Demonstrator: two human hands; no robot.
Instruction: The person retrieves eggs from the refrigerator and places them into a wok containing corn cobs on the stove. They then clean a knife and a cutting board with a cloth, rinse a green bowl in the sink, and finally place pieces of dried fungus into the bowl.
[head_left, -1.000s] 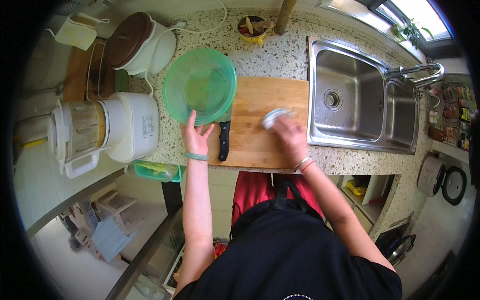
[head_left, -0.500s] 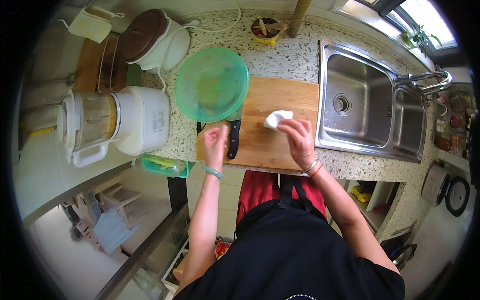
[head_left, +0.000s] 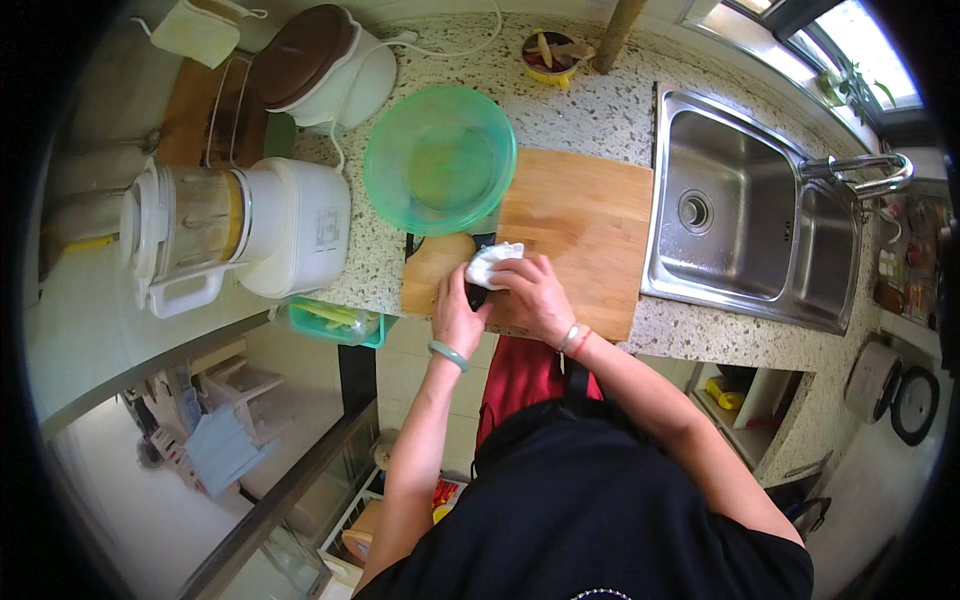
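A crumpled white cloth (head_left: 494, 265), perhaps a paper towel, is bunched between my hands above the cutting board (head_left: 585, 225). My right hand (head_left: 537, 298) grips it from the right, fingers bent over it. On its other side my left hand (head_left: 459, 315) has its fingertips curled against the cloth's edge. Below them lies a knife (head_left: 477, 297); its black handle shows in the gap between the hands, and the blade is largely covered by the green translucent basin (head_left: 440, 160). A round tan item (head_left: 450, 246) rests on the board just left of the handle.
Right of the board is a steel double sink (head_left: 720, 190) with a tap (head_left: 865, 170). A white blender (head_left: 290, 230) and a brown-lidded white cooker (head_left: 345, 80) stand left. A small yellow pot (head_left: 550, 60) sits at the back. Below the counter's left edge is a green tray (head_left: 345, 322).
My right hand has carried the white cloth leftward over the knife handle. My left hand has moved slightly right and down to meet it, and both hands are now together.
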